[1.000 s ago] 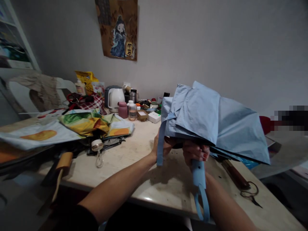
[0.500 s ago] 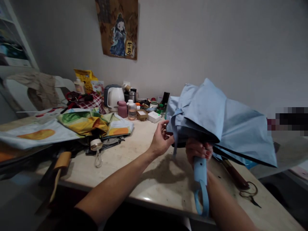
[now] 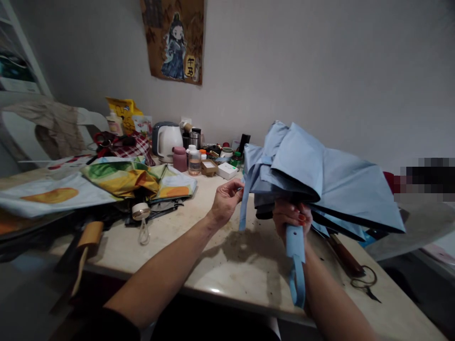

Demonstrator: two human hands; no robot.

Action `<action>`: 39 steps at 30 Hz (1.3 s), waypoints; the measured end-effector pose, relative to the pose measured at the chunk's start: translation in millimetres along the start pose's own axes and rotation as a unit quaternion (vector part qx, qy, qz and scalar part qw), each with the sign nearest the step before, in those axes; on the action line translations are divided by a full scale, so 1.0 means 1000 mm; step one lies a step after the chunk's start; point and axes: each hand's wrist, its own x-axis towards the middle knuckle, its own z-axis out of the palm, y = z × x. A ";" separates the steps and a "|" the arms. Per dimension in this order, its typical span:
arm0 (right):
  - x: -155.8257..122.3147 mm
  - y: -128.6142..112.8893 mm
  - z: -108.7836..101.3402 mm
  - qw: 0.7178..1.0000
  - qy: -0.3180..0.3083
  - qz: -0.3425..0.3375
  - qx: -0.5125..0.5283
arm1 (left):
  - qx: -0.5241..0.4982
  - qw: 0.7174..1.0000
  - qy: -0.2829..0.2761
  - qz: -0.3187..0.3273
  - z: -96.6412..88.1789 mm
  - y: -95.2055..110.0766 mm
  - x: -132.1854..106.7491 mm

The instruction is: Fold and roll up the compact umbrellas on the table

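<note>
A light-blue folding umbrella [image 3: 302, 161], its canopy loosely bunched and partly spread to the right, is held above the table. My right hand [image 3: 289, 217] is wrapped round it just above the pale-blue handle [image 3: 295, 241], which points down towards me with a loop at its end. My left hand [image 3: 227, 201] is closed in a pinch at the canopy's left edge, on a bit of the blue fabric. Beside those fingers a narrow blue strap [image 3: 243, 210] hangs down. The umbrella's shaft is hidden by the folds and my right hand.
A fruit-patterned umbrella [image 3: 135, 180] with a wooden handle [image 3: 90, 235] and another with a white handle [image 3: 141, 211] lie at the left. Behind stand a kettle [image 3: 168, 142], bottles and boxes. A brown-handled umbrella [image 3: 346, 258] lies at the right edge.
My left hand has moved slightly left and its fingers have closed on the canopy's edge. The strap now hangs further left, and the canopy sits slightly lower.
</note>
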 end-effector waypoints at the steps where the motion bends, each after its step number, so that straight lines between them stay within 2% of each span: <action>1: 0.000 0.000 0.000 1.000 0.011 -0.004 0.003 | -0.006 1.000 -0.006 0.003 0.000 -0.001 0.000; 4: 0.000 0.001 0.000 0.999 0.038 -0.015 0.000 | -0.030 0.999 0.001 -0.023 -0.001 -0.002 0.000; 11: 0.000 0.005 0.000 0.997 0.046 -0.010 -0.059 | -0.061 0.993 0.032 -0.091 0.001 0.006 -0.002; 17: -0.001 0.010 -0.001 0.991 0.033 0.024 -0.124 | -0.073 0.993 0.060 -0.074 -0.002 0.009 0.001; 20: -0.002 0.011 -0.003 0.983 0.050 0.040 -0.175 | -0.060 0.994 0.070 -0.052 -0.003 0.010 0.002; 24: -0.003 0.009 -0.003 0.973 0.036 0.060 -0.219 | -0.029 0.996 0.084 -0.030 -0.005 0.006 0.006; 28: -0.004 0.005 -0.002 0.959 0.014 0.088 -0.267 | -0.009 0.985 0.172 -0.025 -0.015 0.006 0.014; 29: -0.004 0.005 -0.002 0.959 0.010 0.089 -0.271 | -0.016 0.983 0.180 -0.020 -0.018 0.008 0.016; 31: -0.003 0.006 -0.001 0.963 0.010 0.081 -0.258 | -0.023 0.991 0.129 0.016 -0.021 0.013 0.016; 34: -0.001 0.007 0.000 0.970 0.023 0.091 -0.222 | 0.026 0.998 -0.028 0.054 -0.018 0.019 0.011; 35: 0.000 0.007 0.000 0.972 0.036 0.090 -0.216 | 0.050 0.996 -0.052 0.053 -0.015 0.019 0.009; 37: 0.001 0.007 0.000 0.971 0.066 0.081 -0.215 | 0.081 0.995 -0.034 0.039 -0.009 0.019 0.006; 39: 0.002 0.006 -0.001 0.969 0.097 0.065 -0.217 | 0.079 0.996 0.028 0.041 -0.006 0.019 0.006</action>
